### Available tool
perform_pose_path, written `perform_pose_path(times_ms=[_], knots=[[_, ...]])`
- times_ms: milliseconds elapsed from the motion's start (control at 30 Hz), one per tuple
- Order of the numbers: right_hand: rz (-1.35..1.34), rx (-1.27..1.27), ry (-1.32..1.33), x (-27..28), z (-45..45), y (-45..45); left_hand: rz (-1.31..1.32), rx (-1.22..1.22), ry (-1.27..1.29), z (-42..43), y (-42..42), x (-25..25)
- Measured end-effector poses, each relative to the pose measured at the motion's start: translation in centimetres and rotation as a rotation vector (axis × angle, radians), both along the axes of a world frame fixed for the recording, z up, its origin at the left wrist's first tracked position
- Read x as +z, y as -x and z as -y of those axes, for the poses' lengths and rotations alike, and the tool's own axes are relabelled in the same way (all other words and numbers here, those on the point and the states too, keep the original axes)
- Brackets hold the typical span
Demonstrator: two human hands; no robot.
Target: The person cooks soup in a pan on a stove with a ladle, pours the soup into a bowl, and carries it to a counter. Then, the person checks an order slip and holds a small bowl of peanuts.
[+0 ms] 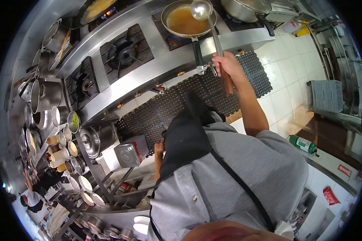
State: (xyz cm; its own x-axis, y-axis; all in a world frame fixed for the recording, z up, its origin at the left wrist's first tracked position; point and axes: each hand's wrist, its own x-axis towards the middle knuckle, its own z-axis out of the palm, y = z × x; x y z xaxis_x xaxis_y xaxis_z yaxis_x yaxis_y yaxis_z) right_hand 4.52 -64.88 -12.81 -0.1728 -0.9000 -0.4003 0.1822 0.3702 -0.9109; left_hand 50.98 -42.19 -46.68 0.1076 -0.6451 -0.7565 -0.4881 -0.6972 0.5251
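Note:
My right hand (226,64) is closed around the handle of a ladle (215,38). The ladle's round steel bowl (201,10) hangs over a frying pan (164,25) at the top of the view. Amber liquid (183,21) covers the bottom of the pan, which sits on a burner with its black handle toward me. Below the grip, the ladle's brown handle end (228,86) sticks out. Down by the black apron (187,136) is my left hand (159,148), partly hidden, away from the stove; its fingers are too small to make out.
Left of the pan is a bare burner (125,55). A lidded pot (247,9) stands right of it. Another pan (96,11) is over a flame at the upper left. Several food containers (73,120) line the left counter, near a large lidded stockpot (91,141). A person (34,199) is at far left.

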Motion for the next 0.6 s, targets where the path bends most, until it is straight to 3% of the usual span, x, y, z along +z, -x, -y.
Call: perform_pose_path(times_ms=[67,100,133,200,333,600], knots=[[-0.129,0.029,-0.022,-1.0,0.0,2.2,-0.051,0.128,0.061,0.5,3.0,3.9],[-0.267,0.054,-0.03,-1.5,0.4,3.3,-0.334,0.196,0.094,-1.1,1.5,-1.1],[-0.267,0.088,-0.01,-2.3,0.6,4.2,-0.333,0.229,0.115,-1.3,3.3,0.8],[-0.407,0.086,-0.013,-3.7,0.9,5.4,0.043,0.222,0.207,-0.6,6.6,4.5],[-0.378,0.056,0.01,-3.1,1.2,5.9,0.031,0.432,0.125,-3.0,8.9,3.9],[-0.263,0.046,0.004,-5.0,1.3,6.4,-0.158,0.372,0.006,-8.1,11.1,2.0]])
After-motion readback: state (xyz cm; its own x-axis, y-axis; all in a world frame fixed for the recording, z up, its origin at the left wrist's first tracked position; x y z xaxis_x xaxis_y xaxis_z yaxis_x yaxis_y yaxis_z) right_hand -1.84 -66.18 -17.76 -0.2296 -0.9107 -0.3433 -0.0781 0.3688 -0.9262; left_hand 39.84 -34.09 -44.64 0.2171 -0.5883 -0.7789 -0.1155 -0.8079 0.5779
